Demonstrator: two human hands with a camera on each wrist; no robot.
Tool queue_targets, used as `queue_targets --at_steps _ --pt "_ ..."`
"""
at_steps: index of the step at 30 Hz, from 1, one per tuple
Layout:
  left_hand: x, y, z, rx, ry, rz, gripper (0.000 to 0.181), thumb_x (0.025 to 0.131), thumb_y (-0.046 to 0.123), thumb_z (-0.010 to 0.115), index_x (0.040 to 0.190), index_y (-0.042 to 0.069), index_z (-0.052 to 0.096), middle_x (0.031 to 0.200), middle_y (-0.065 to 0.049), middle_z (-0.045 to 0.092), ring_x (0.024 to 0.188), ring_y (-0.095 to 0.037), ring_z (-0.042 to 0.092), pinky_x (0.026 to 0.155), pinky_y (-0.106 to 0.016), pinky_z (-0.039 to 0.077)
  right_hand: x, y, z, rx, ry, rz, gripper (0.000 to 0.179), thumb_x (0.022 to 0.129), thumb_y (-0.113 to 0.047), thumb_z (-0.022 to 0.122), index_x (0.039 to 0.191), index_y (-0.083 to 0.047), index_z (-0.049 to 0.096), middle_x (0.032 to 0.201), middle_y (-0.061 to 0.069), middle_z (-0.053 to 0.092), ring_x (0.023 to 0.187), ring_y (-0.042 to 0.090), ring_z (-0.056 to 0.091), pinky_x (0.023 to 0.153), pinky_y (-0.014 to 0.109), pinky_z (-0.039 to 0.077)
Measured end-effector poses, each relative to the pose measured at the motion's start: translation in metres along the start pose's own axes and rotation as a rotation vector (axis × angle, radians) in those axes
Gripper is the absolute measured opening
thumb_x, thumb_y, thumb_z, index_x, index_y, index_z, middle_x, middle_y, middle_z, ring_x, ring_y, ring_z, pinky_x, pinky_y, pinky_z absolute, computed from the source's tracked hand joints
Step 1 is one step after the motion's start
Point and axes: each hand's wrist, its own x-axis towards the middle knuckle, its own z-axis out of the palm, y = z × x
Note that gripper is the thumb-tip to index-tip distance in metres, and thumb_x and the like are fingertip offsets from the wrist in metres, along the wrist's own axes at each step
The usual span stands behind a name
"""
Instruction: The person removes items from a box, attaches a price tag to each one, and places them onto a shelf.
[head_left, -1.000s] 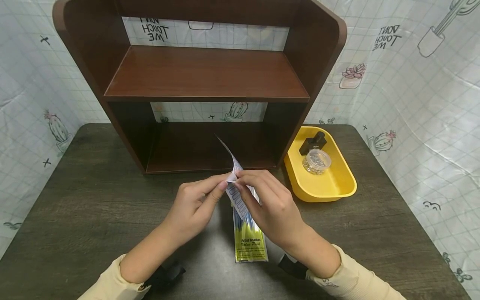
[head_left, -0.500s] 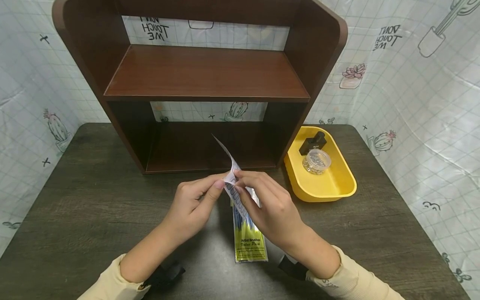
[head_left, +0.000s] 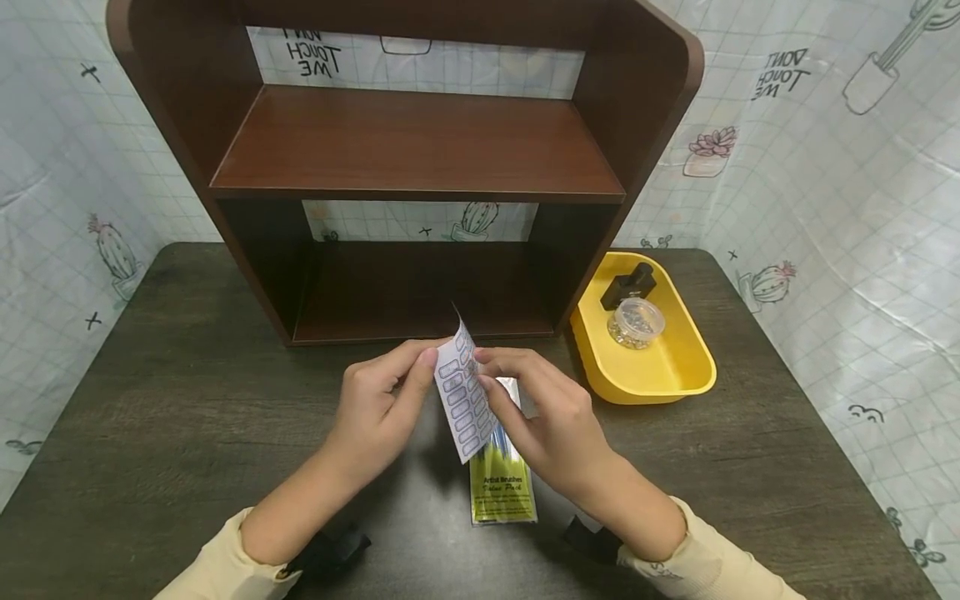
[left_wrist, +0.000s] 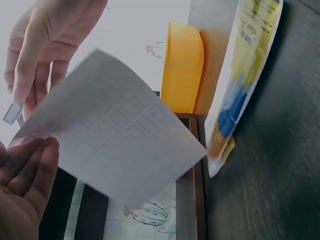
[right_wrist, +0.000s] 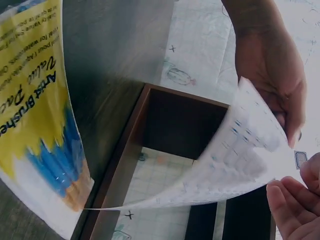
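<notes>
A white sheet of labels [head_left: 460,404], printed with rows of small framed rectangles, is held up between the hands. My left hand [head_left: 378,408] pinches its left edge between thumb and fingers. On the other side my right hand [head_left: 551,421] pinches a small framed label [right_wrist: 300,159], which looks apart from the sheet in the wrist views. Below the sheet, a yellow and clear packet of artist brushes [head_left: 502,492] lies on the table, partly covered by the sheet and right hand in the head view.
Behind the hands stands a dark brown shelf unit [head_left: 420,150] with two levels. A yellow tray [head_left: 675,367] sits to its right, holding a small black bottle [head_left: 628,286] and a clear round jar [head_left: 636,323] of small pieces.
The label sheet has straightened and turned its printed face towards the head camera. My left hand has shifted slightly left, and the fingertips of both hands stand farther apart.
</notes>
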Motion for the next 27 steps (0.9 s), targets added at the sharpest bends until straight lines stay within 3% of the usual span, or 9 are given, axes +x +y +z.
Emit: queue_targets --at_steps 6,11,15,19,22,25,27 --pt "-0.005 -0.009 -0.014 -0.013 0.088 -0.077 0.023 0.103 -0.003 0.055 0.110 0.001 0.077 0.096 -0.012 0.082 0.081 -0.006 0.076 0.068 -0.018 0.058 -0.008 0.006 -0.011 0.067 -0.043 0.165 0.017 0.089 0.006 0.075 0.102 -0.002 0.069 0.110 0.014 0.078 0.105 0.024 0.075 0.095 0.017 0.056" --pt "-0.013 -0.017 -0.037 -0.021 0.147 -0.245 0.025 0.106 0.002 0.053 0.106 0.000 0.077 0.094 -0.016 0.081 0.076 0.001 0.071 0.068 -0.015 0.056 -0.018 0.018 -0.021 0.072 -0.083 0.318 0.016 0.090 0.006 0.076 0.101 -0.004 0.070 0.107 0.010 0.079 0.098 0.016 0.075 0.091 0.019 0.059" --pt "-0.022 -0.022 -0.057 0.024 0.175 -0.381 0.026 0.108 0.006 0.052 0.106 -0.001 0.078 0.096 -0.018 0.080 0.074 0.001 0.068 0.067 -0.013 0.053 -0.026 0.027 -0.025 0.073 -0.128 0.420 0.013 0.092 0.002 0.076 0.101 -0.007 0.071 0.100 0.004 0.079 0.091 0.009 0.073 0.087 0.021 0.061" --pt "-0.032 -0.029 -0.073 0.132 0.202 -0.473 0.027 0.108 0.008 0.052 0.107 -0.002 0.077 0.095 -0.019 0.079 0.067 -0.001 0.062 0.061 -0.013 0.049 -0.032 0.032 -0.030 0.076 -0.175 0.514 0.010 0.094 -0.002 0.075 0.100 -0.008 0.072 0.093 0.000 0.077 0.083 0.007 0.069 0.082 0.022 0.061" --pt "-0.038 -0.039 -0.085 0.255 0.207 -0.532 0.028 0.108 0.011 0.053 0.107 -0.003 0.077 0.083 -0.017 0.074 0.057 -0.003 0.053 0.051 -0.015 0.043 -0.035 0.035 -0.031 0.097 -0.203 0.586 0.009 0.094 -0.001 0.074 0.099 -0.008 0.071 0.090 0.002 0.075 0.080 0.009 0.067 0.076 0.021 0.059" --pt "-0.044 -0.049 -0.097 0.372 0.174 -0.598 0.029 0.108 0.014 0.053 0.106 -0.003 0.077 0.070 -0.012 0.067 0.052 -0.005 0.048 0.045 -0.020 0.037 -0.037 0.037 -0.032 0.137 -0.239 0.651 0.004 0.097 -0.002 0.071 0.098 -0.005 0.070 0.091 0.007 0.075 0.079 0.009 0.067 0.069 0.022 0.056" --pt "-0.047 -0.054 -0.104 0.458 0.115 -0.643 0.028 0.107 0.016 0.054 0.104 -0.002 0.076 0.065 -0.009 0.063 0.051 -0.007 0.047 0.044 -0.022 0.036 -0.038 0.040 -0.032 0.166 -0.265 0.689 0.001 0.098 -0.003 0.068 0.098 -0.003 0.069 0.092 0.010 0.075 0.080 0.008 0.069 0.068 0.023 0.056"
